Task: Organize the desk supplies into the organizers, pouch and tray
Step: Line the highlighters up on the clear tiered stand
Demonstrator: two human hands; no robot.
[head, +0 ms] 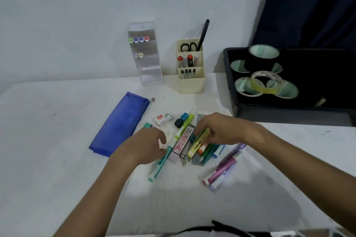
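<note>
Mixed pens and markers heaped mid-surface, toward near edge. Right hand (215, 131) pinching yellow highlighter (198, 143), print unreadable. Left hand (148, 145) loosely curled over teal pen (159, 165), grip unclear. Staples box (163, 118), lettering blurred. Blue fabric pouch (120, 124) flat, left. Clear acrylic organizer (144, 54), cream organizer (190, 67) at far edge. Black tray (289, 113) with tape rolls, right edge.
</note>
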